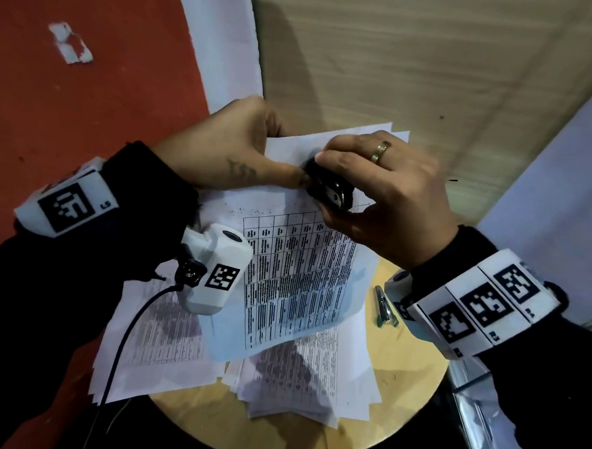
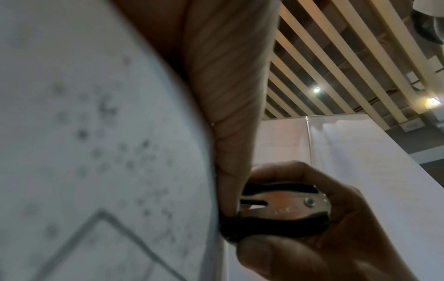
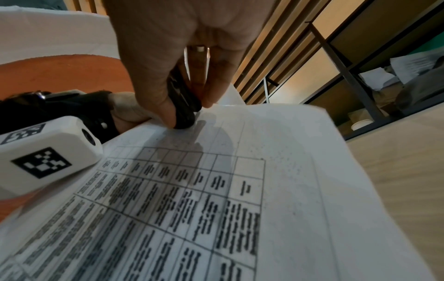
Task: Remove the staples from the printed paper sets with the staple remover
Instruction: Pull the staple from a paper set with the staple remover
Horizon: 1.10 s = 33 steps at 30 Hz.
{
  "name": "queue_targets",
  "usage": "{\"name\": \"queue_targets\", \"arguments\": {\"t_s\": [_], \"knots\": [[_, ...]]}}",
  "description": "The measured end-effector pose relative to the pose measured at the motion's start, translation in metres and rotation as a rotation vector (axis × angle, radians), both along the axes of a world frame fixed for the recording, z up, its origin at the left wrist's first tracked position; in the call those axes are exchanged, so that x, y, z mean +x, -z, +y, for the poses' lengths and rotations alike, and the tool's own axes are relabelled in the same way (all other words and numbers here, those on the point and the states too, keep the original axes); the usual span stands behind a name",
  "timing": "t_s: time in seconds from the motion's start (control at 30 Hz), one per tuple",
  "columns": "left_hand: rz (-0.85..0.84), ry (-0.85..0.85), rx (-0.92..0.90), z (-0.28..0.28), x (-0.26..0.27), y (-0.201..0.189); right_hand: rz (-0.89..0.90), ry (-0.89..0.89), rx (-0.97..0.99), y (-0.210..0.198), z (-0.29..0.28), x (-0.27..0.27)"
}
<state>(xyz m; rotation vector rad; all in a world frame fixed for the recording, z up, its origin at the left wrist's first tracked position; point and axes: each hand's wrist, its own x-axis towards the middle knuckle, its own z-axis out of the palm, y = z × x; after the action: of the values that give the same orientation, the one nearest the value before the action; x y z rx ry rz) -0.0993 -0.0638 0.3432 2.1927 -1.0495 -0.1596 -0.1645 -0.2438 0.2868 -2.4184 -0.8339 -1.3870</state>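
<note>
Left hand: the left hand (image 1: pixel 223 148) pinches the top corner of a raised paper set (image 1: pixel 298 276), thumb on the top sheet, and holds it up off the table (image 1: pixel 412 398).
Right hand: the right hand (image 1: pixel 385 201) grips the remover (image 1: pixel 329 185), fingers curled over one black grip and thumb under the other.
Remover: its nose lies against the top margin of the set, right beside the left thumb; in the left wrist view the metal jaws (image 2: pixel 276 204) look squeezed nearly together at the paper's edge.
Staple: not visible in any view, so it cannot be told whether it is caught, half out or free.
Step in hand: judged from the squeeze and the placing, the person is working the staple at this set's corner.
Done so far: sheets lie in two loose heaps on the table, a left heap (image 1: pixel 151 347) and a fanned front heap (image 1: pixel 306 386); their fanned edges suggest sets already freed, but no pulled staples show to confirm it.
Left to do: finishing this set at least; which heap is waiting and which is finished cannot be told.
Other things: a metal clip-like tool (image 1: pixel 384 306) lies on the table just beside the right wrist, untouched.
</note>
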Motion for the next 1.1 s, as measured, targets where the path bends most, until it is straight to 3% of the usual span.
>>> {"name": "queue_targets", "arguments": {"t_s": [0.37, 0.73, 0.87, 1.1], "knots": [[0.080, 0.027, -0.080, 0.000, 0.007, 0.007, 0.096, -0.043, 0.118, 0.003, -0.002, -0.003], [0.194, 0.064, -0.301, -0.001, 0.003, 0.010, 0.227, -0.180, 0.477, 0.006, -0.004, -0.010], [0.131, 0.020, -0.335, -0.005, 0.001, 0.012, 0.211, -0.186, 0.535, 0.005, -0.002, -0.008], [-0.171, -0.169, -0.372, -0.014, -0.004, 0.019, 0.091, -0.045, 0.474, 0.006, 0.008, -0.003]]}}
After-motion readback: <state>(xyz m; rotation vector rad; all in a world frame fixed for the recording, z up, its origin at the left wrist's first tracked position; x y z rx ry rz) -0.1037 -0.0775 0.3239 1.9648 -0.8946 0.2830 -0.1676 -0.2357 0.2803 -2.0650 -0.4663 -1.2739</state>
